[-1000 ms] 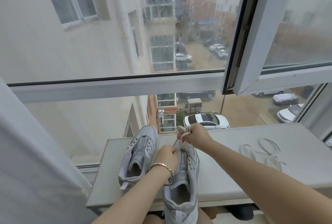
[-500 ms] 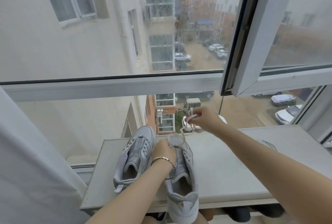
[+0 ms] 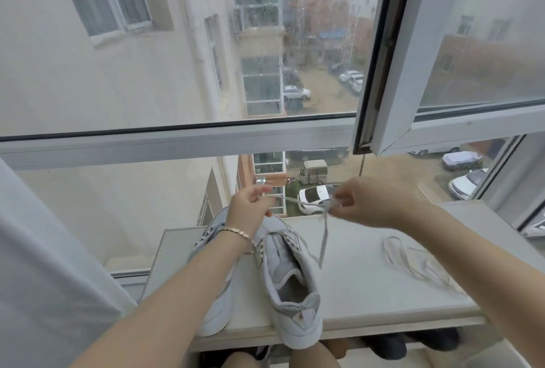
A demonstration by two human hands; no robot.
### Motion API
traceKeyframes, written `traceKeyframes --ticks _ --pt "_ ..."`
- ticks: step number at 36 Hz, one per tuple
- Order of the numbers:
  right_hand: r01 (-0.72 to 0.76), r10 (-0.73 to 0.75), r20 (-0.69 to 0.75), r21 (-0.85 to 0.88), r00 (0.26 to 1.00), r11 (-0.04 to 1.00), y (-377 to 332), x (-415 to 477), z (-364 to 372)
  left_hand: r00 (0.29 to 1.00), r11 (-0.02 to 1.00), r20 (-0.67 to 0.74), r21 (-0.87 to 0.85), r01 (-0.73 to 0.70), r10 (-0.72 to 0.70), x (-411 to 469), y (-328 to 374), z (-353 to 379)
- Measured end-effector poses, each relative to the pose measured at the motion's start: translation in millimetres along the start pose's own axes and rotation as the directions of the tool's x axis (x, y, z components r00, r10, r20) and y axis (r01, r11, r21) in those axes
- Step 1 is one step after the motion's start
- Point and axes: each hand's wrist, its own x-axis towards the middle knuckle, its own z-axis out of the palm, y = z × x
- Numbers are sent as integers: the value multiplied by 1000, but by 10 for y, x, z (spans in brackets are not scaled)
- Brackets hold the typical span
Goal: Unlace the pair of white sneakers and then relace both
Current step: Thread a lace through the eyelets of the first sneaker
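Two white sneakers stand side by side on a pale ledge (image 3: 368,294) below the window, heels toward me. My left forearm hides most of the left sneaker (image 3: 216,317). The right sneaker (image 3: 287,288) overhangs the front edge. A white lace (image 3: 323,238) runs from its eyelets up to both hands, one end hanging down. My left hand (image 3: 250,205) pinches one part of this lace above the toes. My right hand (image 3: 371,202) pinches another part further right. A second loose lace (image 3: 413,258) lies in loops on the ledge to the right.
A large window fills the view ahead, with an open sash (image 3: 392,72) hanging over the ledge's right side. A white curtain (image 3: 44,264) hangs at the left. Dark shoes (image 3: 386,344) sit under the ledge's front edge.
My left hand has left the right sneaker's tongue and risen to take the lace. My right hand has moved right and up, drawing the lace out between both hands.
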Motion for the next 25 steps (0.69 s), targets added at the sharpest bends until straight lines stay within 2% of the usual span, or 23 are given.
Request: traceKeyframes --ticks 3,4,6,8,10,13,14,15,16,17,18,19,20,22,25 --pt "-88 149 337 -188 930 978 87 -3 170 989 987 -26 -73 -145 143 -98 105 -182" --pt "-95 168 395 -196 903 976 102 5 209 982 979 -1 -68 -190 190 -146 129 -231" --pt "-77 110 448 -92 887 993 103 65 263 965 967 69 -41 -250 253 -246 176 -314" --pt "-76 26 400 108 916 991 76 171 304 938 955 182 -30 -295 295 -328 210 -398" --pt "-99 26 248 284 968 954 35 295 366 903 946 295 -12 -323 312 -400 230 -504" --pt "-69 66 21 292 998 954 -25 503 560 887 952 355 -29 -306 296 -469 236 -646" --pt "-62 64 0 277 998 959 -53 564 648 900 950 333 35 -310 281 -456 223 -692" --pt "-56 55 12 255 998 965 -75 617 744 917 929 298 172 -326 267 -427 199 -743" --pt "-47 38 47 218 998 975 -98 657 840 930 861 269 377 -341 250 -392 180 -794" --pt "-42 26 96 169 995 985 -122 685 933 942 728 255 600 -332 220 -360 175 -844" --pt "-46 29 137 119 990 992 -136 710 1017 953 552 242 777 -302 180 -344 168 -881" --pt "-61 47 161 79 986 995 -139 735 1088 961 381 231 884 -273 153 -334 146 -913" --pt "-82 71 165 59 984 995 -142 761 1140 965 247 225 935 -253 138 -330 122 -931" --pt "-117 106 152 62 983 991 -137 806 1197 971 71 221 971 -228 94 -337 91 -932" --pt "-124 110 178 73 978 990 -136 836 1206 983 -53 184 981 -184 -17 -331 46 -901"
